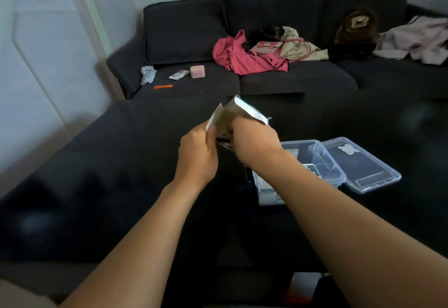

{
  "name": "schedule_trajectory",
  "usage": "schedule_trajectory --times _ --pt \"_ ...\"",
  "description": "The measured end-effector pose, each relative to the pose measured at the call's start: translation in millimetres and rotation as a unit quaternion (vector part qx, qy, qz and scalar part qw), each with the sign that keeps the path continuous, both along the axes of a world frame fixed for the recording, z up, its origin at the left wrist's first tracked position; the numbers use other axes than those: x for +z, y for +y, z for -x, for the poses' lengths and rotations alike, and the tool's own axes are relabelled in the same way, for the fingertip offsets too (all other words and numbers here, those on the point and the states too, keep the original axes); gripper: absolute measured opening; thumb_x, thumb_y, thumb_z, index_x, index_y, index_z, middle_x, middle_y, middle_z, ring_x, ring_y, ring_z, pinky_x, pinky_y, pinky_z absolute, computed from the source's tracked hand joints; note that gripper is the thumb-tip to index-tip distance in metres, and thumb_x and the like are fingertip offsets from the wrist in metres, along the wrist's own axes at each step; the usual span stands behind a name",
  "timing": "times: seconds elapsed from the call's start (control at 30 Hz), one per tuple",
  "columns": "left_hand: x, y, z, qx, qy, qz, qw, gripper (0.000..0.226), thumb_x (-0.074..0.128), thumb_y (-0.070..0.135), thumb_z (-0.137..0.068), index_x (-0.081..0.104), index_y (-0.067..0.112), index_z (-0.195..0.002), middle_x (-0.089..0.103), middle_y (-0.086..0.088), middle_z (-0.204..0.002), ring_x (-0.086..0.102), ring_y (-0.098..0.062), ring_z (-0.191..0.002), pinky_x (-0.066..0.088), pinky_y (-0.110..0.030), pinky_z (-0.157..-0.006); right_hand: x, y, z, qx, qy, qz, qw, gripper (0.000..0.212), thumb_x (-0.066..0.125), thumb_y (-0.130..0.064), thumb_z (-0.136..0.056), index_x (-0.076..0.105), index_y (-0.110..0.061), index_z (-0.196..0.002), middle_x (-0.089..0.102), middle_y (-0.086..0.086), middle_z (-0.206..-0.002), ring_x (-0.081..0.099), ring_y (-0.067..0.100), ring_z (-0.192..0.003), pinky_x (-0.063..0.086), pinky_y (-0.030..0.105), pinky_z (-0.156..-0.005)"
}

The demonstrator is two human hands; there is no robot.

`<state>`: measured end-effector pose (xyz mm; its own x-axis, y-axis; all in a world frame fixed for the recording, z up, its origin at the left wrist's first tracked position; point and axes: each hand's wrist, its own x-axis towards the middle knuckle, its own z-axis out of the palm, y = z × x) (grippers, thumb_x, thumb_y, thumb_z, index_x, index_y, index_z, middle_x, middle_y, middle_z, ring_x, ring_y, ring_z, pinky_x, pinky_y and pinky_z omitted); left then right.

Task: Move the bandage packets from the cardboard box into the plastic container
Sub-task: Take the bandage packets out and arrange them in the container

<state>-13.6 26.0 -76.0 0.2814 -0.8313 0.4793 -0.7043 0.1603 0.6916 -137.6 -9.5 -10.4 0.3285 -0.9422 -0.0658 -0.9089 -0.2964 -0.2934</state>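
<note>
A small cardboard box [242, 111], white with a green edge, is held up above the dark table [121, 186]. My left hand [197, 151] pinches its open flap at the lower left. My right hand [254, 138] grips the box body from the right; its fingers are hidden behind the box. To the right on the table stands the clear plastic container [317, 152] with a few bandage packets [311, 169] inside, partly covered by my right forearm.
The container's clear lid [363, 167] lies flat just right of it. Behind the table a dark sofa [291, 75] carries pink clothes [242, 58], a small pink box [197, 71], a tissue and other items. A white wall stands at the left.
</note>
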Motion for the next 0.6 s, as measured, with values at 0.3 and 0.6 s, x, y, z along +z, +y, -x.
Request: schedule_trajectory --times 0.3,0.6 --pt "1 -3 -1 0.024 -0.070 0.018 0.997 0.040 0.038 0.025 -0.109 0.066 -0.003 -0.109 0.066 -0.014 -0.098 0.062 -0.024 -0.086 0.037 -0.010 -0.057 -7 -9 20 0.171 -0.092 -0.165 0.967 0.062 0.053 -0.014 -0.100 0.032 -0.039 -0.152 0.049 0.010 -0.145 0.075 0.017 -0.062 0.055 0.023 -0.050" --pt "-1 -4 -3 0.023 -0.066 -0.013 0.997 0.033 0.037 0.028 -0.110 0.061 0.014 -0.092 0.052 0.009 -0.076 0.053 -0.011 -0.067 0.037 -0.028 -0.059 -21 -15 14 0.199 0.021 0.055 0.978 0.037 0.056 -0.017 -0.097 0.059 -0.029 -0.132 0.065 0.003 -0.113 0.062 0.015 -0.073 0.052 0.032 -0.069"
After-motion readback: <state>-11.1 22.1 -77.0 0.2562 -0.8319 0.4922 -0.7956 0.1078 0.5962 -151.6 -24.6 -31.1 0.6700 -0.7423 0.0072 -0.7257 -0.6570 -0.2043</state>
